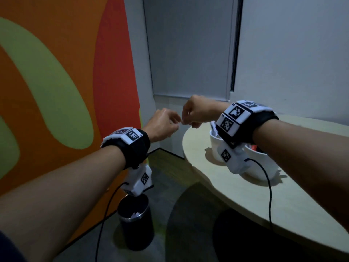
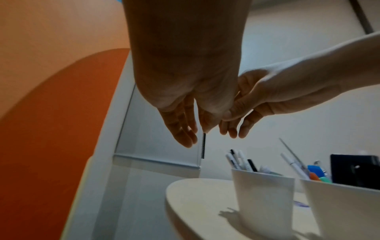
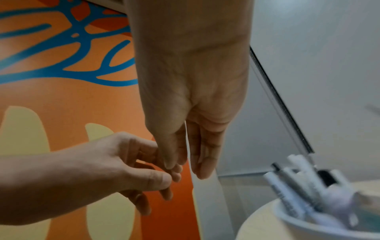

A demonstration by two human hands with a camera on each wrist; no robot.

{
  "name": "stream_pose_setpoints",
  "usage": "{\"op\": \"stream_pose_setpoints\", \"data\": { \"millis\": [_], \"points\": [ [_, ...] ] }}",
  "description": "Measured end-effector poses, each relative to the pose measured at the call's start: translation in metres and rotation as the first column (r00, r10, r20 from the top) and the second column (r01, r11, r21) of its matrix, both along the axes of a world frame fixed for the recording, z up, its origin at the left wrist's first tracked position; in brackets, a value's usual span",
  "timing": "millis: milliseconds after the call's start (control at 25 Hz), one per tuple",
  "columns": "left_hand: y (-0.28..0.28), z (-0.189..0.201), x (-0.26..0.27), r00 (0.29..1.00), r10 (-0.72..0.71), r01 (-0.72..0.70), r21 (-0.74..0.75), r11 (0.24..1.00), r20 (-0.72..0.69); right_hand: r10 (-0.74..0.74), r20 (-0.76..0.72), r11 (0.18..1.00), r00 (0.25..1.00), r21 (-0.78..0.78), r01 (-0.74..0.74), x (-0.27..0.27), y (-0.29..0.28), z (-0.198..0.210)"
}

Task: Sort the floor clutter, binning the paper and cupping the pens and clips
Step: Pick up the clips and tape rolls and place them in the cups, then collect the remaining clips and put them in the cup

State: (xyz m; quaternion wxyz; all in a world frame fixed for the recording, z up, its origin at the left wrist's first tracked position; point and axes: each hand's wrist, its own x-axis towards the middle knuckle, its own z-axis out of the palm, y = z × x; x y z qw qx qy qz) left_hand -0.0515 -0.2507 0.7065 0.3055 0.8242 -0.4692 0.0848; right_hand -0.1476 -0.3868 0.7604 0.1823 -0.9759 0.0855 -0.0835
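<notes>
Both hands are raised in front of the corner, beyond the rounded end of the table [image 1: 245,197], with fingertips meeting. The left hand [image 1: 162,124] has thumb and fingers drawn narrow toward the right hand [image 1: 198,112], whose fingers are curled downward in the head view. Something small and pale shows at the meeting point; which hand grips it cannot be told, nor what it is.

Two white cups stand close together on the table. The left cup [image 2: 265,199] holds white and black pens [image 2: 241,161]. The right cup [image 2: 339,209] holds a pen and coloured items. A dark bin [image 1: 135,222] stands on the floor beside the orange wall [image 1: 56,82], below the left wrist; white paper [image 1: 135,214] lies inside it.
</notes>
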Motion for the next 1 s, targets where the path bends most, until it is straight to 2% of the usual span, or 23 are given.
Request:
{"op": "stream_pose_setpoints", "data": {
  "millis": [160,280,360,440,600,720,840,920,1000],
  "points": [
    [0.075,-0.033,0.026,0.993,0.092,-0.084,0.102,0.991,-0.078,0.099,-0.100,0.992,0.990,0.084,-0.091,0.040,0.077,-0.054],
    [0.116,-0.097,0.045,0.957,0.169,-0.124,0.195,0.973,-0.234,0.175,-0.240,0.980,0.955,0.134,-0.147,0.067,0.123,-0.135],
    [0.135,-0.167,0.059,0.899,0.196,-0.105,0.244,0.964,-0.391,0.209,-0.393,0.974,0.895,0.162,-0.157,0.083,0.138,-0.212],
    [0.154,-0.256,0.072,0.820,0.254,-0.113,0.291,0.950,-0.513,0.239,-0.542,0.963,0.805,0.235,-0.128,0.096,0.146,-0.302],
    [0.190,-0.441,0.072,0.622,0.368,-0.049,0.434,0.900,-0.691,0.238,-0.682,0.937,0.692,0.349,0.021,0.096,0.144,-0.483],
    [0.205,-0.543,0.070,0.518,0.430,-0.006,0.499,0.866,-0.739,0.225,-0.736,0.919,0.638,0.378,0.112,0.090,0.135,-0.580],
    [0.213,-0.627,0.064,0.417,0.480,0.057,0.549,0.834,-0.772,0.209,-0.773,0.914,0.599,0.372,0.162,0.078,0.127,-0.663],
    [0.218,-0.669,0.061,0.409,0.475,0.100,0.556,0.825,-0.779,0.184,-0.794,0.922,0.580,0.344,0.179,0.066,0.117,-0.707],
    [0.219,-0.700,0.058,0.473,0.426,0.134,0.541,0.830,-0.771,0.175,-0.813,0.927,0.556,0.326,0.185,0.052,0.111,-0.741]
  ]
}}
